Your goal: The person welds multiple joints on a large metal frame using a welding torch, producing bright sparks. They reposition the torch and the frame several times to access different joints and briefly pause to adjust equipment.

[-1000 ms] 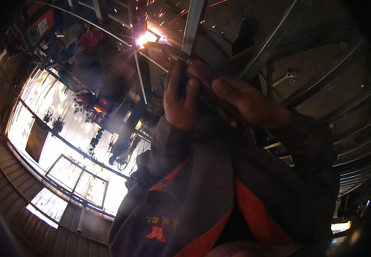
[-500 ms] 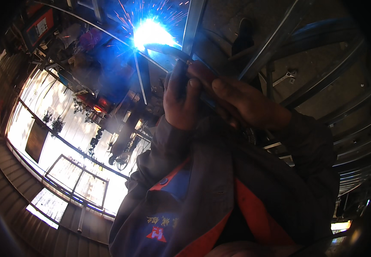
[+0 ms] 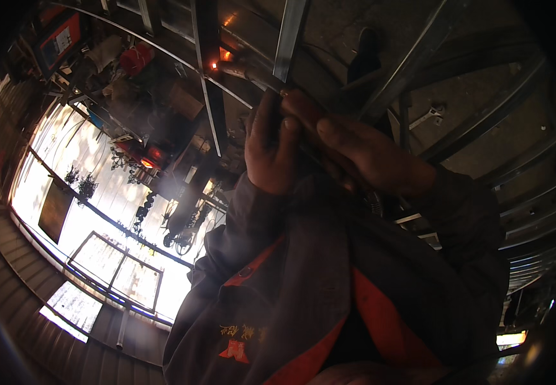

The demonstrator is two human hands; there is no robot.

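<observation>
A welding torch [image 3: 301, 108] with a reddish-brown handle slants up to the left, gripped by both my hands. My right hand [image 3: 377, 154] wraps round the handle, thumb along its top. Closed against the front of the handle is my left hand [image 3: 270, 154], its fingers partly hidden in shadow. The torch's nozzle [image 3: 231, 68] points at a joint in a metal frame [image 3: 208, 102], where a small spot glows orange-red. No arc burns at the tip.
Steel bars [image 3: 289, 42] of the frame cross in front of my hands; more long bars [image 3: 483, 144] lie to the right. A red round container [image 3: 136, 59] and a red-framed panel [image 3: 59, 42] stand at upper left. A dark shoe [image 3: 364, 54] shows beyond the bars.
The bright blue-white arc and its flying sparks have gone out, leaving a small orange glow at the joint. My hands and the torch have hardly moved.
</observation>
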